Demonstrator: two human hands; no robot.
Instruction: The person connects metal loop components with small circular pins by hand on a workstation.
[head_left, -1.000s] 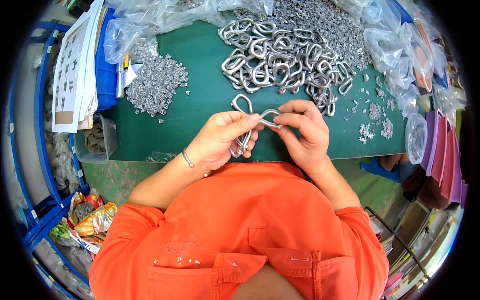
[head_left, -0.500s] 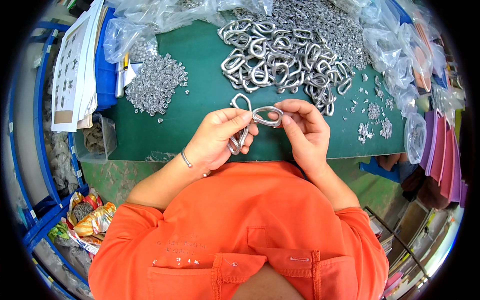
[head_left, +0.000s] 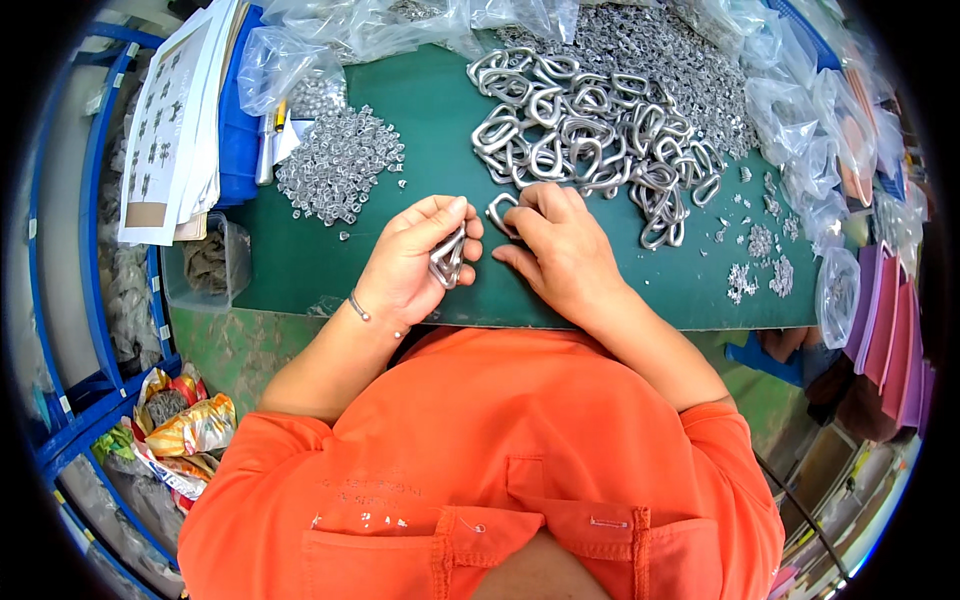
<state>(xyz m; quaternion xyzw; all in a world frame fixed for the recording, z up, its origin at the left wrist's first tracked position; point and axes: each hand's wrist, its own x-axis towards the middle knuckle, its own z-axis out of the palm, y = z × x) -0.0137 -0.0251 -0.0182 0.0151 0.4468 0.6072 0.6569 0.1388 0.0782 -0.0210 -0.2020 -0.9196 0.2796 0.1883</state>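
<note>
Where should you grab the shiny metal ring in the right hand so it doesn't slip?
Probably by its curved outer bar, pinched from the side between thumb and fingertips. The metal ring is a rounded loop with an open middle, so fingers can close around the bar. The right hand holds it that way at its right edge, while the left hand grips a small bundle of rings.

Single head-worn fisheye view, looking steeply down from above the person's orange shirt (head_left: pixel 480 470), which fills the lower frame. Green bench (head_left: pixel 440 110) sits close, across the upper half, its edges bowing toward the rim. No second view shares it.
</note>
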